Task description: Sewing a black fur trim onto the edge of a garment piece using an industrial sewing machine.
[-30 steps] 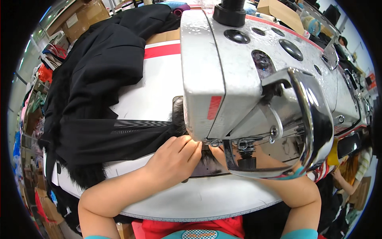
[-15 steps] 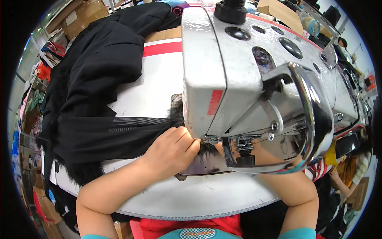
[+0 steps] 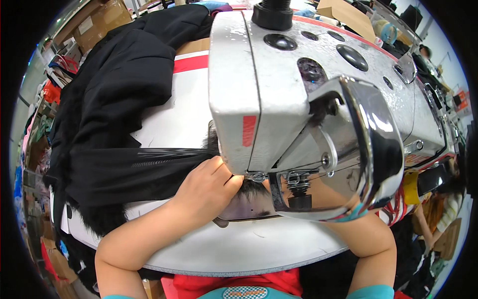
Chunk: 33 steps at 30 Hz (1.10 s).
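Bright light glares off the chrome guard [image 3: 373, 124]; edges bend.

The desk [image 3: 289, 241] presents a white top, its near edge trimmed by a narrow grey strip [image 3: 239, 273]. A red band [image 3: 191, 64] crosses the far portion. A white sewing machine [image 3: 281, 109] occupies the centre and right, beside a metal plate [image 3: 251, 210] set in the surface. Black cloth [image 3: 124, 74] lies heaped at left, black fur [image 3: 102, 217] along its near end. Loose dark fibres [image 3: 258, 235] are noted near the front.
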Tool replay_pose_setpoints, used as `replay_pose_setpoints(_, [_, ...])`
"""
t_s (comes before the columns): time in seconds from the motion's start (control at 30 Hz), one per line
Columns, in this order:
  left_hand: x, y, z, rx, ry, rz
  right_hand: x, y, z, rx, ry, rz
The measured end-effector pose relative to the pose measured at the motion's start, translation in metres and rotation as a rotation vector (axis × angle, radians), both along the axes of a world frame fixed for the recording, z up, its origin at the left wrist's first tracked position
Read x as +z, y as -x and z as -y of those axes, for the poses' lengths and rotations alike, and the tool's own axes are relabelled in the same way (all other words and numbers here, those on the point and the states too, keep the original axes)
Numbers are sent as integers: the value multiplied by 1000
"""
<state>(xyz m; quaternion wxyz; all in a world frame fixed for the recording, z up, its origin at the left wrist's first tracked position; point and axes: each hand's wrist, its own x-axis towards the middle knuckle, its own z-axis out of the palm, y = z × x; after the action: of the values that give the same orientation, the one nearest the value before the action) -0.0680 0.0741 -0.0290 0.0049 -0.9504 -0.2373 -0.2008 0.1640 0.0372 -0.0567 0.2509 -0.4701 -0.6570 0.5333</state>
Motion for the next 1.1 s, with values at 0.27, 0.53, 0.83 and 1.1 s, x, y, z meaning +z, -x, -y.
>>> replay_pose_setpoints(0.27, [4,-1,0,-18,-20,-7,13,9,-1,-150,189,-168])
replay_pose_setpoints(0.53, [2,-1,-8,-49,-60,14,-9,12,-6,-312,251,-309])
replay_pose_setpoints(0.83, [19,-4,9,79,44,-96,-16,-3,-7,74,-829,588])
replay_pose_setpoints(1.1, [24,-10,24,-120,45,56,39,28,3,-25,-374,233])
